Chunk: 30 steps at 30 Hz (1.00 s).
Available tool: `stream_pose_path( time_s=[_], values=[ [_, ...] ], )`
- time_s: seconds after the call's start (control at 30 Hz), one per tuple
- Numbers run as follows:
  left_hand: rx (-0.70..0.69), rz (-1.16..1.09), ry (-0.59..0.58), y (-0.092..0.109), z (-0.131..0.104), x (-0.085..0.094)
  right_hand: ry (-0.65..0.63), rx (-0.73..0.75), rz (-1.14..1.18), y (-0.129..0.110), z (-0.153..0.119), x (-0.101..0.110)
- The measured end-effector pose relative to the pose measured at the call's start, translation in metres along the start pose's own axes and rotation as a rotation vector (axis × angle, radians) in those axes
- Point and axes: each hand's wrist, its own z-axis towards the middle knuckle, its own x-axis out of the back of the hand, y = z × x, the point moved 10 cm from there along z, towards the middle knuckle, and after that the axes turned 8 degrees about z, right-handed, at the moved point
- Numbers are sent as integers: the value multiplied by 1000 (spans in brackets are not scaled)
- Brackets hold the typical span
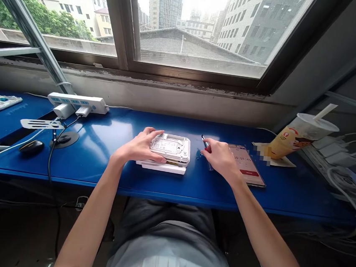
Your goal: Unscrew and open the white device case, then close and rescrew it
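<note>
A white plastic device [172,147] with a rounded, perforated case sits on the desk, its inner ribs and printed face turned up. It rests on a flat white piece [163,168], perhaps its cover. My left hand [140,146] grips the device from the left, thumb along the near edge and fingers over the far edge. To the right, my right hand [221,154] is closed round a slim dark screwdriver-like tool [205,141] with a red part; one end points away from me. Tiny dark bits, possibly screws [198,154], lie beside that hand. Something bluish under the hand is mostly hidden.
A phone [247,167] showing a timer lies right of my right hand. Farther right, a drink cup [297,134] with a straw leans near tangled cables and chargers [336,153]. On the left are a power strip [97,104], a black mouse [32,146] and cables.
</note>
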Motion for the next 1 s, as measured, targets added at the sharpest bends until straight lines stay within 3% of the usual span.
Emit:
stream_pose_path(
  time_s=[0.2,0.33,0.47,0.77,0.87,1.0],
  values=[
    [10,14,-11,2,-1,-1,-9,46,-99,-7,-2,-6],
    [8,10,-16,0,0,-1,14,54,-129,-9,-3,0],
    [3,13,-27,-2,1,-3,42,40,-191,-3,-7,9],
    [12,50,4,3,-1,2,-7,107,-250,9,-11,6],
    [24,77,-23,6,-4,3,30,141,-229,-3,-12,11],
    [-28,63,-66,8,-9,5,18,262,-116,-41,-22,7]
  ],
)
